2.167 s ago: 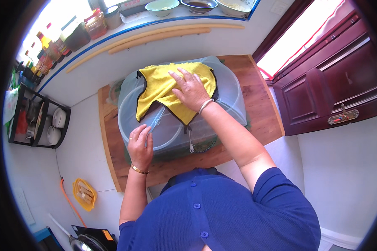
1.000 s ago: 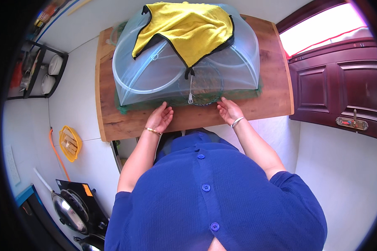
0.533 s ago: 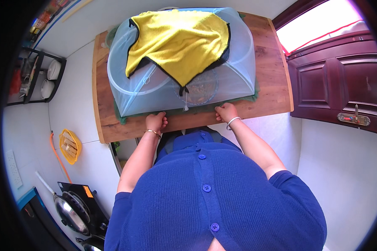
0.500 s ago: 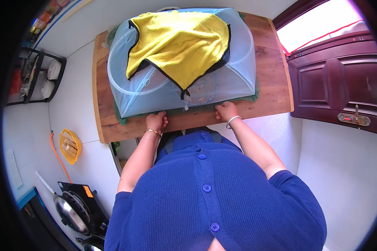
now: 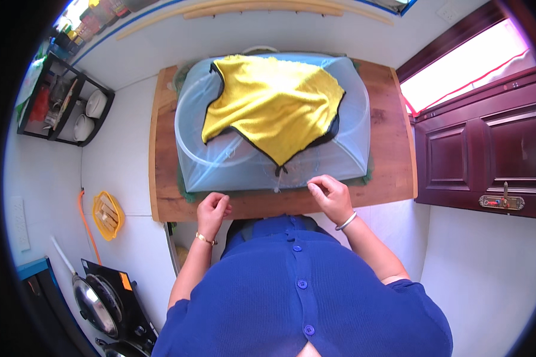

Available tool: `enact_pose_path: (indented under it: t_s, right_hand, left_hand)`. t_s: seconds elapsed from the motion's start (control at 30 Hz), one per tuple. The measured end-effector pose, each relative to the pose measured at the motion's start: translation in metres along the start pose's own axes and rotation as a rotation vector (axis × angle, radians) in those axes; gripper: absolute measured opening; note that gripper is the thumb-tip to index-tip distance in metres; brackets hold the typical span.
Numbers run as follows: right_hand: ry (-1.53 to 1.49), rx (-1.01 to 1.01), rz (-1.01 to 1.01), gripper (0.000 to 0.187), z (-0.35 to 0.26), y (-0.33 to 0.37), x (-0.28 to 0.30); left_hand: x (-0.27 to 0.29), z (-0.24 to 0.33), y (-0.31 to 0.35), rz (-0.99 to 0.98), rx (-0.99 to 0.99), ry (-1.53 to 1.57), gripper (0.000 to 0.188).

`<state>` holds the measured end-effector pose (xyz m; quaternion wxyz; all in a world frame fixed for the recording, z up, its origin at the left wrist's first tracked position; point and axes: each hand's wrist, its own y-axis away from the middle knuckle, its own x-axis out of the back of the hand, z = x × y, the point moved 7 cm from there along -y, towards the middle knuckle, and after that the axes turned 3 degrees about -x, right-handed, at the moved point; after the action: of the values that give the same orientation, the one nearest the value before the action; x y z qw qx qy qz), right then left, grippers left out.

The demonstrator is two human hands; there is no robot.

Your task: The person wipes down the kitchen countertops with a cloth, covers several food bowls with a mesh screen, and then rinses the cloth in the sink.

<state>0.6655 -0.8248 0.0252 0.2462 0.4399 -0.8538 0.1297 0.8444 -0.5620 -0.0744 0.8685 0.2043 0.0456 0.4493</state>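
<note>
A pale blue mesh food cover [image 5: 220, 178] stands on the wooden table [image 5: 393, 143]. Draped over its top lies a yellow cloth [image 5: 274, 107] with dark edging, one corner hanging down the front. Just in front of the cover's near left side is my left hand [image 5: 212, 213], its fingers curled in and nothing visible in them. My right hand [image 5: 331, 197] hovers by the cover's front edge, thumb and forefinger slightly apart, holding nothing I can see. Through the mesh, a round dish shape shows faintly near the front; what it holds cannot be made out.
A dark red door [image 5: 482, 143] is on the right. On the left wall hang a black rack [image 5: 65, 101] with white bowls and a yellow basket [image 5: 108, 215]. A lidded pan [image 5: 95, 303] sits on a black cooktop at lower left. Green netting edges out under the cover.
Both hands have drawn back from the cover's front edge toward me, the right one opening somewhat. The view has tilted up, showing more wall. Cover and cloth look unmoved on the table.
</note>
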Motion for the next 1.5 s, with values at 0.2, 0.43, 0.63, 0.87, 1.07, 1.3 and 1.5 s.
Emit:
enact_pose_path:
  t_s: [0.2,0.43,0.63,0.87,1.07,1.3,1.5]
  right_hand:
    - [0.189,0.51,0.288,0.027,-0.123,-0.064,0.014]
    - [0.492,0.52,0.268,0.038,-0.166,-0.15,0.009]
    - [0.682,0.387,0.124,0.048,-0.165,-0.203,-0.012]
    - [0.607,0.309,0.068,0.035,-0.16,-0.205,-0.019]
    - [0.61,0.213,0.064,0.038,-0.157,-0.202,-0.018]
    - [0.56,0.211,-0.008,0.038,-0.156,-0.196,-0.021]
    - [0.577,0.218,-0.024,0.035,-0.152,-0.191,-0.02]
  left_hand:
    - [0.043,0.076,-0.029,0.17,-0.326,0.029,0.007]
    - [0.083,0.187,-0.121,0.181,-0.611,-0.075,0.01]
    - [0.079,0.248,-0.282,0.154,-0.717,-0.458,0.017]
    - [-0.021,0.229,-0.439,-0.331,-0.603,-0.777,0.024]
    - [-0.11,0.208,-0.468,-0.712,-0.715,-0.971,0.026]
    - [-0.126,0.203,-0.468,-0.716,-0.719,-1.194,0.023]
    - [-0.119,0.205,-0.468,-0.648,-0.71,-1.125,0.025]
